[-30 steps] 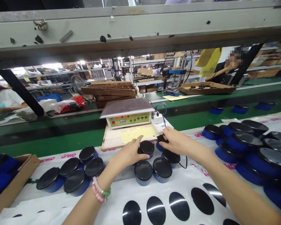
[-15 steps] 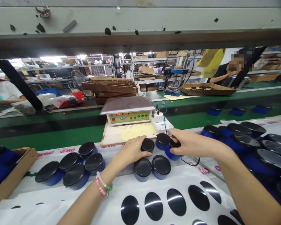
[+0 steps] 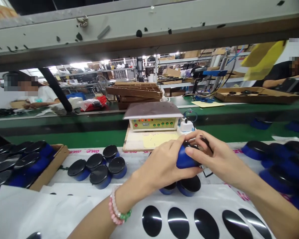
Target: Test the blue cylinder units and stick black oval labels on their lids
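Observation:
Between both hands a blue round case (image 3: 185, 156) is raised above the bench and tilted. My left hand (image 3: 161, 162) wraps its near and left side, with the thumb under it. My right hand (image 3: 211, 151) grips the case from the right, and a thin black cable hangs by its fingers. Two blue cases with black tops (image 3: 188, 185) stand just below the hands, partly covered by my left hand. Closer to me lies a white sheet (image 3: 137, 199) bearing several black ovals (image 3: 178, 222).
Several blue cases (image 3: 100, 176) stand left of centre, beside a cardboard box (image 3: 49, 166) full of more. Others are heaped at the right (image 3: 279, 172). Behind my hands sits a control box (image 3: 153, 123) with lit indicators. Beyond the green belt (image 3: 97, 132), two people sit.
My hands have come together around one blue case, now lifted. The view has turned left, so more of the left box and the person at left show.

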`<act>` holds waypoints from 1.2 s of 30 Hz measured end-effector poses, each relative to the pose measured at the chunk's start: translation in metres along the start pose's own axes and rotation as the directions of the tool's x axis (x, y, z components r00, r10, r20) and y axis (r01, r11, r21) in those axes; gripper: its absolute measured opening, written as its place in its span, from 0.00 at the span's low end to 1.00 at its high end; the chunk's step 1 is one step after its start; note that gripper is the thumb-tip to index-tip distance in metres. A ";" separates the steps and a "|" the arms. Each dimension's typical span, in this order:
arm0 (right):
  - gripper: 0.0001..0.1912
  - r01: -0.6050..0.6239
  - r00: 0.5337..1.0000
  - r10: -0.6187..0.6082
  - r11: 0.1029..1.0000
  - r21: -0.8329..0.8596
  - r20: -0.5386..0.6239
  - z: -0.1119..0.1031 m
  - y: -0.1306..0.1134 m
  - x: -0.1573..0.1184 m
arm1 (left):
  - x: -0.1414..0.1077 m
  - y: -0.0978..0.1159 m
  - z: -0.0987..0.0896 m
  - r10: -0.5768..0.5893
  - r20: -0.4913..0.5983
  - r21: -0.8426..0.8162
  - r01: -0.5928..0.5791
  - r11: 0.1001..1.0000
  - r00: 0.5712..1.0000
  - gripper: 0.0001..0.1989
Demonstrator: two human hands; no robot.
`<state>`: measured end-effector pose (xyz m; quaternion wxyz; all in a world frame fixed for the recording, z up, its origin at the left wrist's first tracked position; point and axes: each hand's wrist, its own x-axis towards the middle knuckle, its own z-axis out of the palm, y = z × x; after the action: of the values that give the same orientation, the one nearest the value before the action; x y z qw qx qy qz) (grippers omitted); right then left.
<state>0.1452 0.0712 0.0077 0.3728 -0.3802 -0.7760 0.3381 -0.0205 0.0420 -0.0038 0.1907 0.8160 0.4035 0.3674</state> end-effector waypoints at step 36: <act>0.13 0.065 0.895 0.274 0.701 -0.710 0.352 -0.017 0.088 0.023 | 0.021 -0.073 0.029 -0.249 0.300 0.405 0.113 0.907 0.921 0.28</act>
<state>0.1789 0.1367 -0.0477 -0.0033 -0.4533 -0.8842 0.1122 -0.0281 0.1020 -0.0576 0.1305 0.8472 0.5023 0.1138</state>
